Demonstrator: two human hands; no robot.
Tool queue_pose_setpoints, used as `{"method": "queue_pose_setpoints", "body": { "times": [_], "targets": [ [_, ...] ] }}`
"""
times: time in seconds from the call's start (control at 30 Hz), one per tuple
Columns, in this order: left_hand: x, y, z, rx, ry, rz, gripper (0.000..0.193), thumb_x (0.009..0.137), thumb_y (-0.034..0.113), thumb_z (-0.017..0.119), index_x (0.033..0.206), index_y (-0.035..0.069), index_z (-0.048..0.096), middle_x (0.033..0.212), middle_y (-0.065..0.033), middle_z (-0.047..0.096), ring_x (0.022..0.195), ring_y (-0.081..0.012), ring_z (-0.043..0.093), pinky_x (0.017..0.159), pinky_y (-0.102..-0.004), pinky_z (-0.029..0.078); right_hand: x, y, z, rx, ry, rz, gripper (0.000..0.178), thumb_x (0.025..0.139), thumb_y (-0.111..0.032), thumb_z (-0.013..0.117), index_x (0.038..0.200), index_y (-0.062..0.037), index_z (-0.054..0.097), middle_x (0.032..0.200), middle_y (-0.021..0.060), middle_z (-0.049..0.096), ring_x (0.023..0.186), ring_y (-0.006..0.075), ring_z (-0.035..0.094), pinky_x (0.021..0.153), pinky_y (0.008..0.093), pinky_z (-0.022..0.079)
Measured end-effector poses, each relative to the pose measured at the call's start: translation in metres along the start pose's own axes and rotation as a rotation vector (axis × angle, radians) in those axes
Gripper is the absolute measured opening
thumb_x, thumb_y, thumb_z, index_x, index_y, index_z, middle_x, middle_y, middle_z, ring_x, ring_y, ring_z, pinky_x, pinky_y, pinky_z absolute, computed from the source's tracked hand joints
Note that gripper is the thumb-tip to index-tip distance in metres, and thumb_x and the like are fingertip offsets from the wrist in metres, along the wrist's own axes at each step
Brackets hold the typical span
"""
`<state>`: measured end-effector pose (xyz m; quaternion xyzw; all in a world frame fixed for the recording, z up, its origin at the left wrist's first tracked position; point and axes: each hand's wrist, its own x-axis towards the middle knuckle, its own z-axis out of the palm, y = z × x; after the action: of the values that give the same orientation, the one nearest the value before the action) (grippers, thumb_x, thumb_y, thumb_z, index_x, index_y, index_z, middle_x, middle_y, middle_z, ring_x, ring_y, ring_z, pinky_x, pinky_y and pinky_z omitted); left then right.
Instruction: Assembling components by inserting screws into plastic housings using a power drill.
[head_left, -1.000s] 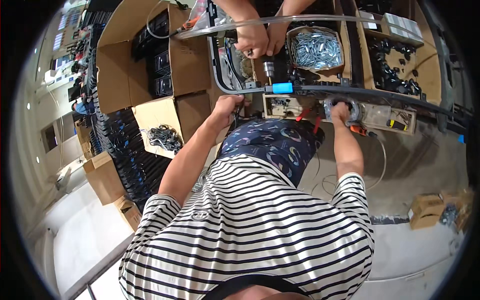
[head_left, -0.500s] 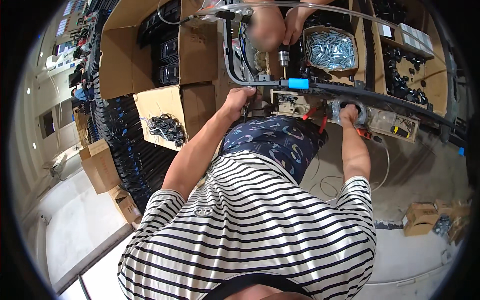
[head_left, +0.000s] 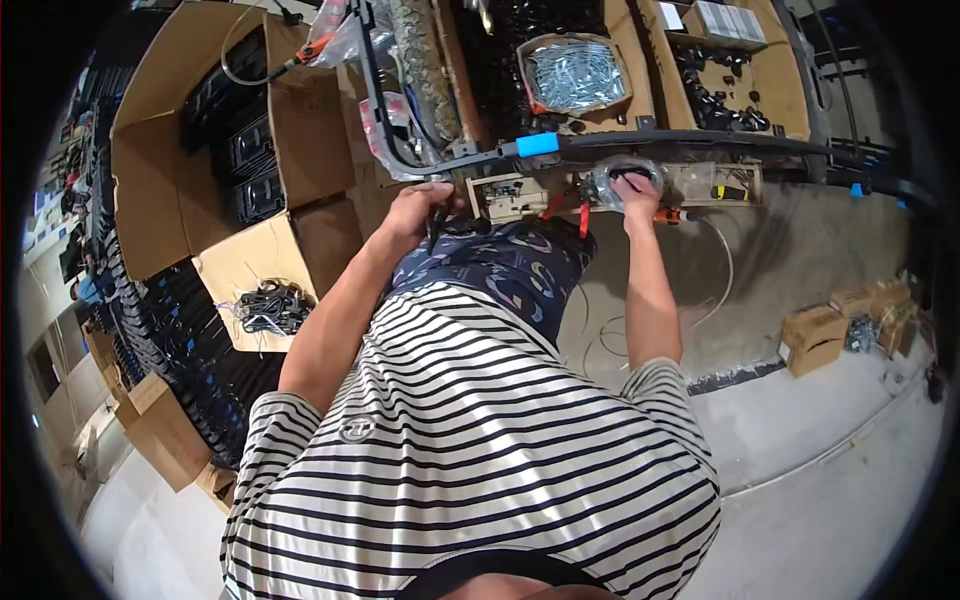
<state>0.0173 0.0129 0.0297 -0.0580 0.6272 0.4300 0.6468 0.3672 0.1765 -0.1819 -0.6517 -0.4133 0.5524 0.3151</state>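
Note:
My left hand (head_left: pixel 418 208) is closed just below the bent corner of a long black frame (head_left: pixel 690 137). Something dark sticks out of its fingers, too hidden to name. To the right, my right hand (head_left: pixel 636 190) reaches into a round clear plastic container (head_left: pixel 604 187). Its fingers are closed around a small black part (head_left: pixel 632 178). The container sits in a narrow wooden tray (head_left: pixel 525 212) under the frame, where red-handled pliers (head_left: pixel 584 218) and an orange-handled tool (head_left: pixel 672 215) also lie. Blue tape (head_left: pixel 538 145) wraps the frame between my hands.
Beyond the frame stand a box of silver screws (head_left: pixel 578 75) and a carton of black parts (head_left: pixel 755 95). An open cardboard box (head_left: pixel 150 150) is on the left, with black cables (head_left: pixel 272 307) on a carton flap. More cartons (head_left: pixel 815 335) rest on the floor at right.
The view has swung, so the bench appears farther left. Another person's hands with a power driver have left the picture. A black part now shows in my right hand's fingers.

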Motion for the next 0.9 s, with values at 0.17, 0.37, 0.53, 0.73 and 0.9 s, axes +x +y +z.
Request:
{"method": "queue_pose_setpoints", "body": {
  "times": [0.17, 0.37, 0.53, 0.73, 0.9],
  "targets": [
    [-0.003, -0.01, -0.013, 0.067, -0.196, 0.001, 0.021, 0.093, 0.016, 0.059, 0.107, 0.0, 0.061, 0.09, -0.0093, 0.067, 0.082, -0.0171, 0.064, 0.077, -0.0276, 0.052, -0.108, -0.106, 0.046, 0.384, -0.398, 0.162, 0.012, 0.086, 0.004, 0.064, 0.096, 0.0032, 0.059, 0.086, 0.0094, 0.066, 0.08, 0.0174, 0.067, 0.069, 0.0264, 0.055],
    [-0.013, -0.017, -0.022, 0.112, -0.384, -0.044, 0.019, 0.093, 0.017, 0.06, 0.103, 0.0, 0.063, 0.09, -0.0087, 0.067, 0.084, -0.0156, 0.063, 0.082, -0.0273, 0.049, -0.165, -0.139, 0.103, 0.137, -0.827, -0.059, 0.012, 0.083, 0.003, 0.067, 0.092, 0.0021, 0.059, 0.086, 0.0062, 0.065, 0.074, 0.0108, 0.062, 0.066, 0.0244, 0.052],
    [-0.015, -0.014, -0.034, 0.243, -0.537, -0.056, 0.023, 0.094, 0.026, 0.059, 0.102, 0.004, 0.064, 0.09, -0.0041, 0.068, 0.082, -0.01, 0.059, 0.074, -0.0228, 0.042, -0.179, -0.16, 0.132, -0.01, -0.952, -0.217, 0.011, 0.079, 0.004, 0.068, 0.087, 0.0012, 0.06, 0.08, 0.0029, 0.063, 0.073, 0.0082, 0.059, 0.065, 0.0234, 0.049],
    [-0.012, -0.012, -0.04, 0.311, -0.607, -0.043, 0.027, 0.093, 0.033, 0.058, 0.102, 0.009, 0.065, 0.089, 0.0003, 0.068, 0.077, -0.0045, 0.056, 0.062, -0.0184, 0.035, -0.172, -0.171, 0.137, -0.193, -1.05, -0.21, 0.012, 0.079, 0.005, 0.067, 0.089, 0.001, 0.061, 0.081, 0.0023, 0.062, 0.076, 0.0084, 0.06, 0.069, 0.0247, 0.051],
    [-0.007, -0.009, -0.042, 0.289, -0.655, -0.07, 0.024, 0.094, 0.028, 0.057, 0.102, 0.007, 0.065, 0.09, -0.0019, 0.068, 0.078, -0.0066, 0.057, 0.066, -0.0199, 0.038, -0.176, -0.182, 0.14, -0.24, -1.075, -0.258, 0.013, 0.077, 0.002, 0.07, 0.088, 0.0003, 0.062, 0.079, 0.0035, 0.064, 0.074, 0.01, 0.061, 0.068, 0.0266, 0.051]
  ]
}}
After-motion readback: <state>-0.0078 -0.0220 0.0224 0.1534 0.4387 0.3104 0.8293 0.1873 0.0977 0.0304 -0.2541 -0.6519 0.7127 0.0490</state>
